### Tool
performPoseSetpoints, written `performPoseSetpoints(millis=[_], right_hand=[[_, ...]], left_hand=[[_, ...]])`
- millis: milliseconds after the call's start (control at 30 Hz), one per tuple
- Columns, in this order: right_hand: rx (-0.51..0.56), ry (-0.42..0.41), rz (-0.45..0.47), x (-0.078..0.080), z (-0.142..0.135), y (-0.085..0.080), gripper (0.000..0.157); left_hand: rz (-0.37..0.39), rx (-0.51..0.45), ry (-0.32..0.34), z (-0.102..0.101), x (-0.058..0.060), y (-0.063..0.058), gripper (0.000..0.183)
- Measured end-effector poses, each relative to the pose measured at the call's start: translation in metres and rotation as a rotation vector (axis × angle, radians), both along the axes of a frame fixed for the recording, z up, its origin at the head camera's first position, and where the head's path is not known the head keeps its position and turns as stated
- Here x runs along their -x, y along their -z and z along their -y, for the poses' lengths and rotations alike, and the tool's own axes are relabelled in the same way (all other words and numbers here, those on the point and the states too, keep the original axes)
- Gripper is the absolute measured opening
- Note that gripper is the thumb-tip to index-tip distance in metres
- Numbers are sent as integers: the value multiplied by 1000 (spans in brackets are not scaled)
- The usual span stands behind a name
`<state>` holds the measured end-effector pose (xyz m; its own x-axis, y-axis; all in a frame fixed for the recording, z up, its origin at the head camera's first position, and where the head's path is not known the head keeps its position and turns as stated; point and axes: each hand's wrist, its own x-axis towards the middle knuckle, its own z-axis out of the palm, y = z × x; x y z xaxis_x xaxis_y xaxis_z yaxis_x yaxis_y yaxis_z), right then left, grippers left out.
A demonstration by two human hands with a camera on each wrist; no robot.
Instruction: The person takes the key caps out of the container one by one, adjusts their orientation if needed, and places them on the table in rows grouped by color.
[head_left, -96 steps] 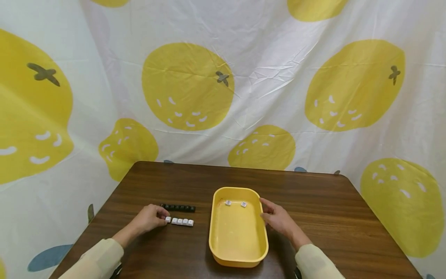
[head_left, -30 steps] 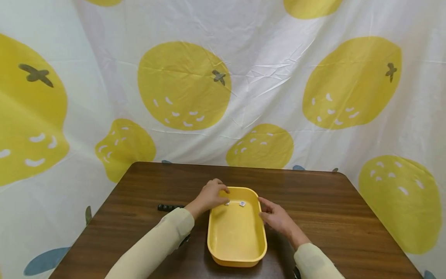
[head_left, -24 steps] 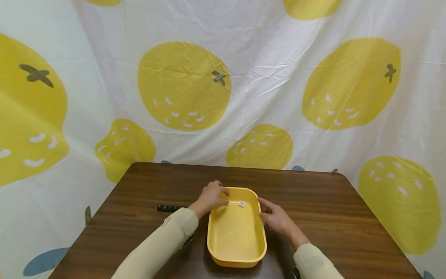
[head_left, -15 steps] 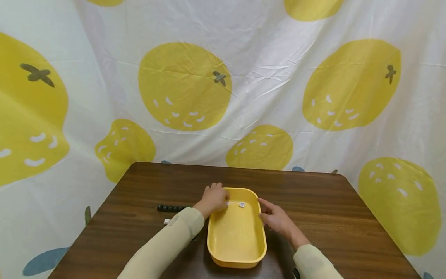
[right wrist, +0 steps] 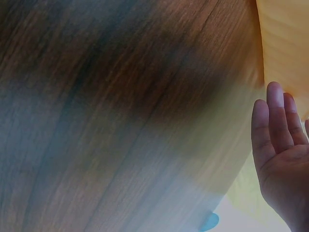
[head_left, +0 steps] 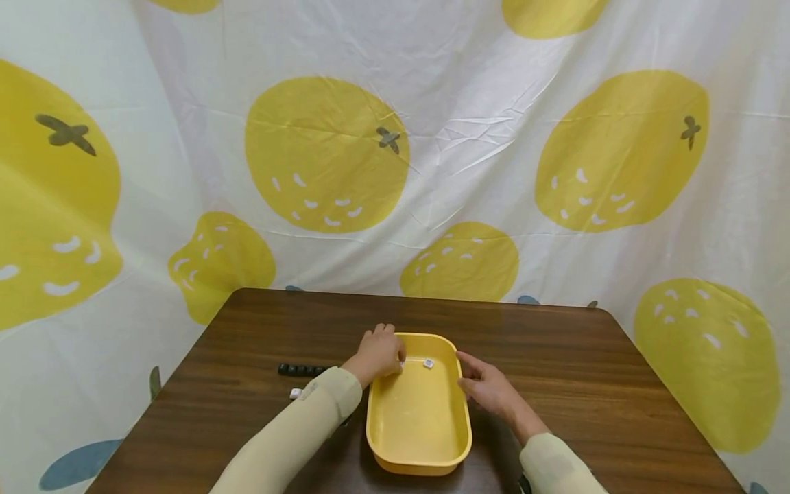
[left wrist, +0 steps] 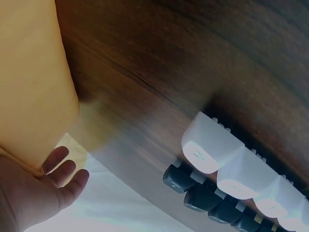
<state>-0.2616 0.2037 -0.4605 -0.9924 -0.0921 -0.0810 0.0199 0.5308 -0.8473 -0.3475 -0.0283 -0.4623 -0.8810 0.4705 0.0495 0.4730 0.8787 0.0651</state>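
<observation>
A yellow tray point(head_left: 420, 418) stands on the table with small white keycaps at its far end. My left hand point(head_left: 378, 353) reaches over the tray's far left side, thumb and forefinger pinching a white keycap point(head_left: 402, 366) that shows just past the fingertips. Right of it inside the tray lies another white keycap point(head_left: 428, 363). Along the tray's right side, my right hand point(head_left: 494, 391) rests with fingers and thumb against the wall; in the right wrist view, its fingers point(right wrist: 276, 116) look nearly straight against the yellow side.
Left of the tray is a row of black keycaps point(head_left: 299, 370). A row of white keycaps point(left wrist: 207, 145) sits in front of it, mostly hidden by the left sleeve in the head view. A lemon-print cloth point(head_left: 469, 178) hangs behind the table point(head_left: 574, 370).
My left hand has gone from the white row on the table into the tray, where its spread thumb and forefinger closed on the left keycap. My right hand stays at the tray's side.
</observation>
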Motion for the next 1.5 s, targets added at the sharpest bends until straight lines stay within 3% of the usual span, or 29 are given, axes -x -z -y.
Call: performPoseSetpoints(millis=[200, 367, 767, 933, 1167, 1400, 1500], right_hand=[[7, -2, -1, 0, 0, 0, 55], [11, -1, 1, 0, 1, 0, 55], [4, -5, -9, 1, 2, 0, 56], [4, -5, -7, 1, 1, 0, 56], [8, -4, -1, 1, 1, -1, 56], [11, 2, 7, 0, 1, -1, 56], [12, 1, 9, 0, 1, -1, 56]], left_hand=[[4, 22, -7, 0, -2, -1, 13], [-1, 35, -4, 0, 0, 1, 6], [17, -35, -14, 1, 4, 5, 8], [-17, -91, 22, 1, 3, 0, 11], [-169, -152, 94, -2, 1, -13, 10], [-127, -286, 201, -3, -2, -19, 7], [-95, -338, 218, -3, -3, -20, 12]])
